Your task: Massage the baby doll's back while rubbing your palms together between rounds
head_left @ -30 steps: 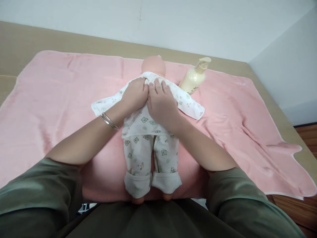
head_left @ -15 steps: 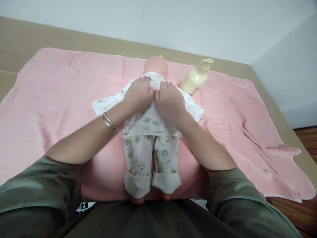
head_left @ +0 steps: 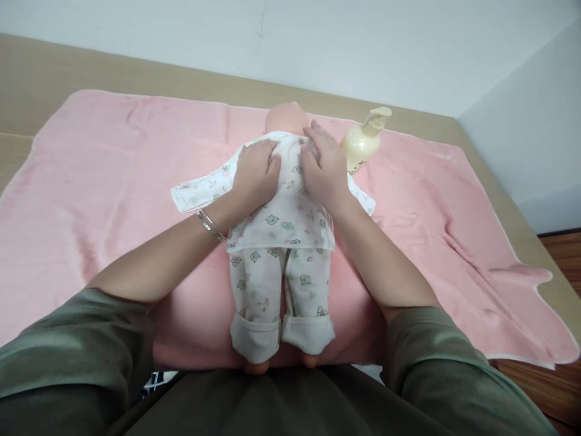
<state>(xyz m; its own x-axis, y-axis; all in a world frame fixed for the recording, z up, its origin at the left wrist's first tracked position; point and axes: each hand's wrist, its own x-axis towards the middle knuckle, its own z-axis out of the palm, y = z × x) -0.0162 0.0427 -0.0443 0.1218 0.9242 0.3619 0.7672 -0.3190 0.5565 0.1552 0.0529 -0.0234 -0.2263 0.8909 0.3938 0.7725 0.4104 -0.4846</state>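
Note:
A doll (head_left: pixel 287 117) lies on the pink blanket, head at the far end and feet toward me. It wears a white printed shirt (head_left: pixel 281 209) with the sleeves spread out to both sides. The matching trousers (head_left: pixel 261 281) have their cuffs rolled up. My left hand (head_left: pixel 258 172) rests on the shirt near the left shoulder, thumb apart from the other fingers. Over the right shoulder, my right hand (head_left: pixel 324 166) has its fingers spread, close to the neckline. Part of the right sleeve is hidden behind it.
A cream pump bottle (head_left: pixel 363 142) stands to the right of the doll, just beyond my right hand. The pink blanket (head_left: pixel 113 181) covers most of the wooden tabletop (head_left: pixel 40 66). White walls (head_left: pixel 363 48) rise behind and at the right.
My hands have moved apart from the middle of the neckline, the right one opening up and to the right. The bunched shirt fabric between them now lies flatter.

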